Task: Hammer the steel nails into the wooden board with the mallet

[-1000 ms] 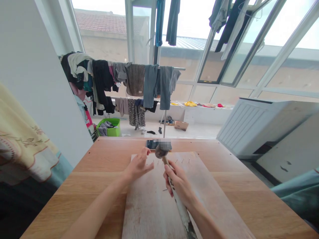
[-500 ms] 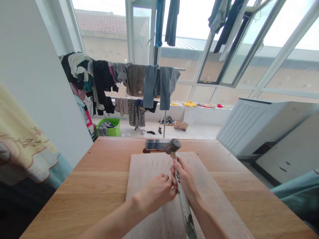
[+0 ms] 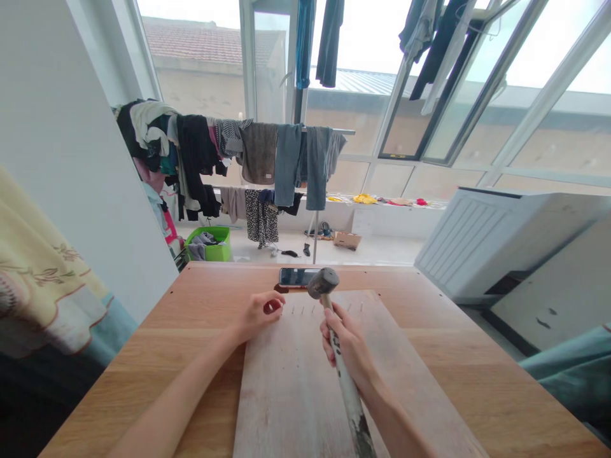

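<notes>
My right hand [image 3: 347, 340] is wrapped round the pale, worn handle of a hammer [image 3: 324, 284]. The hammer's dark head is raised above the far part of a wooden board [image 3: 296, 388]. Thin nails [image 3: 313, 310] stand upright in a row near the board's far edge, several of them. At the left end of this row my left hand [image 3: 258, 316] has thumb and forefinger curled into a ring, their tips pinched at the leftmost nail [image 3: 282, 310]. That nail is mostly hidden by the fingertips. Small dark marks dot the board nearer to me.
The board lies on a wood-grain table [image 3: 200, 356]. A phone [image 3: 296, 277] lies beyond the board, partly behind the hammer head. Past the table stand a laundry rack [image 3: 291, 159], a green basket [image 3: 219, 252] and a white appliance [image 3: 477, 242]. Curtains [image 3: 57, 273] hang at left.
My left hand has moved from beside my right hand out to the left end of the nail row. The hammer and right hand have shifted slightly left, uncovering nails at the right.
</notes>
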Motion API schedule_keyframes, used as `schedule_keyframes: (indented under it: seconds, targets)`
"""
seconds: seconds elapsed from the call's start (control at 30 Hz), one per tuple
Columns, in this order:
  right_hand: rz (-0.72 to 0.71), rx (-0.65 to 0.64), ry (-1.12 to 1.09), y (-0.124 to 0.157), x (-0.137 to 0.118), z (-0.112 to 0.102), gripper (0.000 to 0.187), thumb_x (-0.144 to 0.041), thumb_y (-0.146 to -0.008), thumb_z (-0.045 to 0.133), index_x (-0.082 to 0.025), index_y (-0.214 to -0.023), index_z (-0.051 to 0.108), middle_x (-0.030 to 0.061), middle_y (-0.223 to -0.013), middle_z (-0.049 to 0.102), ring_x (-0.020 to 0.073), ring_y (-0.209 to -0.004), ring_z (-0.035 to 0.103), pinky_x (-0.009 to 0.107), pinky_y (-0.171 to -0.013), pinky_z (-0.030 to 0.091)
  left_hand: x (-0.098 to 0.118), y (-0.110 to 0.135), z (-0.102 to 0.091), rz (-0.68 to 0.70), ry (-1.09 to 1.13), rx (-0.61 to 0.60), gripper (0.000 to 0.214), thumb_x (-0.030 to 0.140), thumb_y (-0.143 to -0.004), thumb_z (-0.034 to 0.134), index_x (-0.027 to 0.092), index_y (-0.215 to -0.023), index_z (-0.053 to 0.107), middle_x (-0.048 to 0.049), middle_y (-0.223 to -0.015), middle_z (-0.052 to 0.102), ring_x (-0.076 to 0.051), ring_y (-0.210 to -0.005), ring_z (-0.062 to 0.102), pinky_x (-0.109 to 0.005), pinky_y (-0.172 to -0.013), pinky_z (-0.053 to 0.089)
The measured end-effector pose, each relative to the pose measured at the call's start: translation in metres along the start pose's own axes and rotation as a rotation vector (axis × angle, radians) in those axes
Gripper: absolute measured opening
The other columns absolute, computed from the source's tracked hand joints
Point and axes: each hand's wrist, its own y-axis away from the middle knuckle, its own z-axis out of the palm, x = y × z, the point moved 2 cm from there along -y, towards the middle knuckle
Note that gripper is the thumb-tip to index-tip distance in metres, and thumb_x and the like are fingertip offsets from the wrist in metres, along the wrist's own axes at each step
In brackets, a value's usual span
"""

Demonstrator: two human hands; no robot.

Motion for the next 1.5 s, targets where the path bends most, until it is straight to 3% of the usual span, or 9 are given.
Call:
schedule_keyframes:
  seconds: [0.3, 0.5, 0.7, 0.87, 1.1, 1.2, 1.27, 1.37, 1.5]
  targets:
    - [0.029, -0.136, 0.040, 0.001, -0.004, 0.020, 0.042, -0.060, -0.083, 0.061, -0.021, -0.091, 0.049, -0.0096, -0.061, 0.049, 0.0041, -0.031, 0.041, 0.014, -0.026, 0.030, -0.001, 0.004, 0.005, -0.002, 0.076, 0.047, 0.007, 0.022, -0.080, 0.061, 0.017, -0.082, 0.065, 0.0032, -0.067, 0.065, -0.008, -0.057, 0.053, -0.019, -0.057, 0.044]
    - [0.031, -0.213, 0.074, 0.001, -0.003, 0.034, 0.045, -0.057, -0.086, 0.059, -0.020, -0.112, 0.054, -0.0099, -0.061, 0.049, 0.0049, -0.031, 0.041, 0.015, -0.025, 0.030, -0.001, 0.006, 0.005, 0.025, 0.093, 0.028, 0.019, 0.020, -0.078, 0.062, 0.019, -0.097, 0.065, 0.0040, -0.071, 0.068, -0.009, -0.058, 0.055, -0.020, -0.059, 0.047]
    - [-0.002, -0.216, 0.136, 0.008, 0.018, 0.040, 0.048, -0.056, -0.090, 0.054, -0.019, -0.120, 0.053, -0.0103, -0.061, 0.047, 0.0041, -0.030, 0.041, 0.014, -0.026, 0.032, 0.000, 0.005, 0.004, 0.032, 0.076, 0.046, 0.010, 0.017, -0.076, 0.063, 0.018, -0.086, 0.063, 0.0047, -0.068, 0.064, -0.009, -0.059, 0.054, -0.020, -0.059, 0.045]
    - [0.021, -0.207, 0.199, 0.011, 0.021, 0.041, 0.048, -0.059, -0.090, 0.053, -0.019, -0.117, 0.053, -0.0103, -0.059, 0.047, 0.0053, -0.030, 0.041, 0.015, -0.025, 0.032, -0.006, 0.005, 0.006, 0.035, 0.072, 0.039, 0.018, 0.010, -0.071, 0.061, 0.018, -0.086, 0.064, 0.0055, -0.067, 0.061, -0.009, -0.059, 0.053, -0.019, -0.058, 0.043]
    - [0.048, -0.213, 0.122, 0.009, 0.025, 0.042, 0.050, -0.061, -0.086, 0.057, -0.020, -0.115, 0.053, -0.0095, -0.061, 0.048, 0.0056, -0.031, 0.042, 0.016, -0.025, 0.031, -0.008, 0.007, 0.006, 0.034, 0.066, 0.020, 0.021, 0.009, -0.070, 0.060, 0.017, -0.089, 0.065, 0.0042, -0.070, 0.062, -0.009, -0.061, 0.055, -0.019, -0.058, 0.044]
    - [0.076, -0.207, -0.059, 0.013, 0.014, 0.036, 0.053, -0.058, -0.080, 0.067, -0.019, -0.114, 0.053, -0.0104, -0.059, 0.045, 0.0052, -0.032, 0.037, 0.017, -0.028, 0.029, -0.007, 0.006, 0.006, 0.027, 0.071, 0.001, 0.033, 0.015, -0.074, 0.062, 0.017, -0.107, 0.064, 0.0025, -0.078, 0.067, -0.011, -0.067, 0.059, -0.021, -0.064, 0.049]
    - [0.074, -0.167, -0.180, 0.023, 0.004, 0.026, 0.052, -0.052, -0.078, 0.072, -0.019, -0.114, 0.054, -0.0091, -0.060, 0.045, 0.0071, -0.040, 0.043, 0.018, -0.035, 0.035, -0.007, 0.006, 0.006, 0.017, 0.066, -0.008, 0.041, 0.019, -0.076, 0.064, 0.018, -0.116, 0.061, 0.0018, -0.083, 0.070, -0.012, -0.069, 0.061, -0.024, -0.069, 0.052]
    - [0.097, -0.027, -0.157, 0.047, -0.001, 0.004, 0.041, -0.046, -0.079, 0.072, -0.020, -0.106, 0.057, -0.0042, -0.066, 0.052, 0.0103, -0.056, 0.051, 0.018, -0.045, 0.039, -0.007, 0.006, 0.005, 0.004, 0.046, -0.014, 0.042, 0.020, -0.076, 0.066, 0.020, -0.117, 0.061, 0.0020, -0.085, 0.072, -0.013, -0.071, 0.062, -0.025, -0.072, 0.052]
    - [0.215, 0.116, 0.047, 0.074, 0.020, -0.024, 0.043, -0.061, -0.081, 0.067, -0.022, -0.094, 0.054, -0.0068, -0.066, 0.048, 0.0027, -0.041, 0.030, 0.015, -0.036, 0.018, -0.007, 0.007, 0.005, 0.005, 0.018, -0.007, 0.038, 0.023, -0.077, 0.067, 0.021, -0.114, 0.062, 0.0018, -0.085, 0.072, -0.013, -0.073, 0.062, -0.025, -0.074, 0.053]
